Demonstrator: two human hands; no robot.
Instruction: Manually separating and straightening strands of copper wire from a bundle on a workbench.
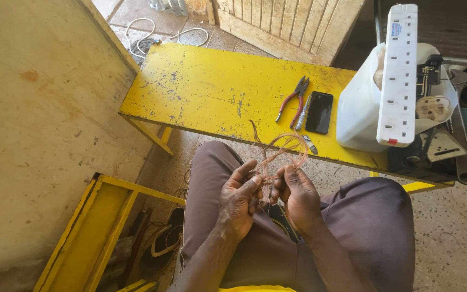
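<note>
Yellow and badly chipped, the metal table [201, 89] stands in front of your knees on a speckled floor, with a plastered wall [33, 119] at nine o'clock. Your left hand [240, 197] and right hand [298, 196] meet over your lap, each pinching a loose tangle of thin copper wire [282, 151] whose loops rise toward twelve o'clock, up to the table's near edge. Just beyond the loops, at one o'clock, lie red-handled pliers [294, 100] and, beside them, a dark phone [319, 112]. At two o'clock a white power strip [398, 75] rests across a white plastic jug [359, 108].
</note>
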